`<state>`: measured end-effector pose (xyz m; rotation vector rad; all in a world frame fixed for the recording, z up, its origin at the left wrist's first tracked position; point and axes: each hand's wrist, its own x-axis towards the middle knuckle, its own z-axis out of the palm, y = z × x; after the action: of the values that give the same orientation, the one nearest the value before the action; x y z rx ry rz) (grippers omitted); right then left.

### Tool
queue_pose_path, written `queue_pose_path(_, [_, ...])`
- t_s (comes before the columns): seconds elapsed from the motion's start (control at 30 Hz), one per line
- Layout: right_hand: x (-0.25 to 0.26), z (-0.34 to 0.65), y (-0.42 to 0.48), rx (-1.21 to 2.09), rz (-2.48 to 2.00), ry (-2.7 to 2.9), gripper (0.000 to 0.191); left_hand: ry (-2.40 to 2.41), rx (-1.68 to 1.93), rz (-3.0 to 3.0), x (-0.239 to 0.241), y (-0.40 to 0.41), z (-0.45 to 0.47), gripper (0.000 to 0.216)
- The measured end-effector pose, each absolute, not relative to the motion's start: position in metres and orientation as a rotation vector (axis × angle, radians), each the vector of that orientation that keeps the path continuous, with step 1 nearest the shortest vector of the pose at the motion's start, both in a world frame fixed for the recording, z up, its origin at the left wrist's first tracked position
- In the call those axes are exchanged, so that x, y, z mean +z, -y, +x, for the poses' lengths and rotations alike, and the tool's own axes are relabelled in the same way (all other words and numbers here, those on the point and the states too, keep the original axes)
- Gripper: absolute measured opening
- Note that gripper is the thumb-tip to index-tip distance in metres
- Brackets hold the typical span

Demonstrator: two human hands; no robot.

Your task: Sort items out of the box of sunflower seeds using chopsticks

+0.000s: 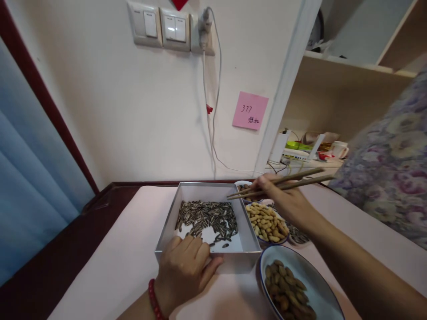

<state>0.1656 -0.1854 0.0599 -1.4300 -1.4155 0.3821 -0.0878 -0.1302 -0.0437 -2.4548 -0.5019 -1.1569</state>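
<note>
A square grey-white box (250,229) holds a spread of striped sunflower seeds (208,215), with its white bottom showing near the front. My left hand (187,266), with a red bead bracelet (154,300) at its wrist, grips the box's near wall, fingers hooked over the rim. My right hand (283,198) holds a pair of wooden chopsticks (296,178); their tips are close together above the box's right wall, and I see nothing between them. Beneath this hand stands a bowl of peanuts (265,221). Nearer me, a blue-rimmed bowl (316,275) contains brown nuts in shells (288,293).
Behind the peanuts stands a small bowl (242,183), partly covered by my right hand. More seeds (298,234) lie in a dish right of the peanuts. A white cable (216,146) runs down the wall to the table's back edge. Someone in flowered clothing (393,164) is at the right.
</note>
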Motion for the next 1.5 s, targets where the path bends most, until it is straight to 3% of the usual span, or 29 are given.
queue_pose_path(0.37, [0.028,0.124,0.138,0.424,-1.530,1.879,0.036,0.509,-1.167,-2.483,-0.045,0.131,-0.087,0.033])
queue_pose_path(1.5, [0.005,0.112,0.108,0.299,-1.497,2.031,0.033,0.510,-1.191,-2.474,-0.046,0.131,-0.086,0.032])
